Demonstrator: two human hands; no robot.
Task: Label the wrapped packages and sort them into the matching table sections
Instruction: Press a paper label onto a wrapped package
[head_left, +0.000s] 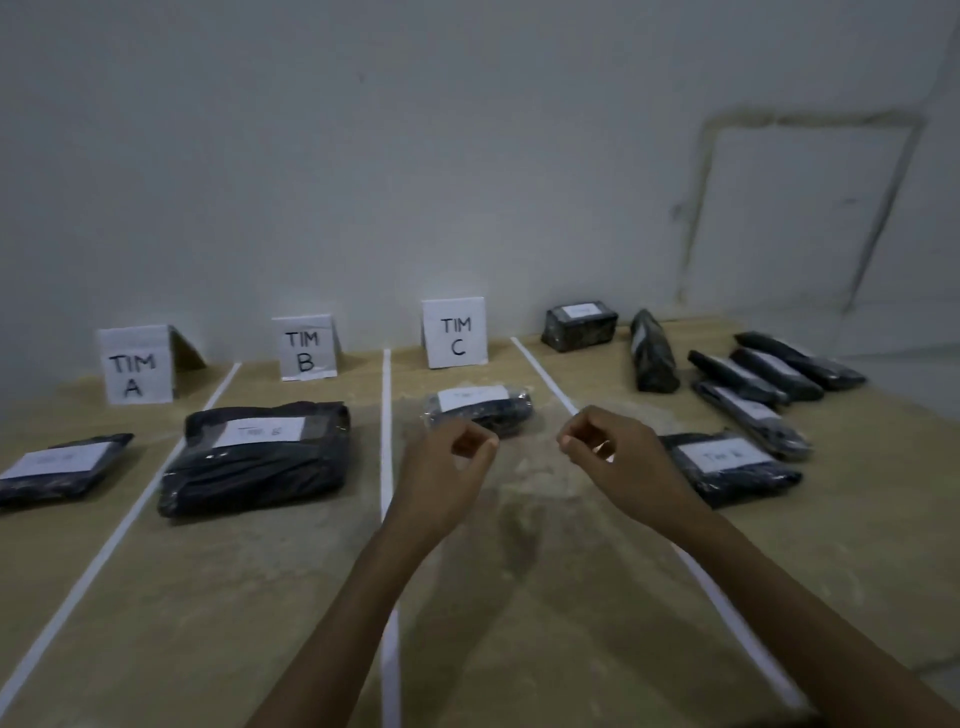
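Two hands are raised over the table (519, 597), with the forearms coming in from the bottom edge. The left hand (441, 467) has its fingers curled and the thumb tip almost at the forefinger tip. The right hand (623, 462) is the same. Can't tell if either pinches anything thin.

Three white tape lines (385, 441) run near to far and split the top into four lanes.

Ten black wrapped packages in total, counted by lane:
- Left lane, one: the A package (52, 467), flat, long axis left-right, white label up.
- Second lane, one: the B package (260, 457), the biggest, long axis left-right, label up.
- Third lane, one: the C package (478, 410), small, long axis left-right, label up. The left hand covers its near edge.
- Right lane, seven: a flat labelled package (727, 467), long axis left-right, its left end hidden behind the right hand, which also covers part of the third line. Beyond it are four slim packages (748, 421) lying side by side, all slanting far-left to near-right. One long package (652, 353) points almost straight away. One box package (579, 327) sits at the back by the wall (363, 156).

The label writing is too blurred to read.

Three signs stand at the far edge, one per lane: TIM A sign (135, 366), TIM B sign (304, 348), TIM C sign (456, 335).
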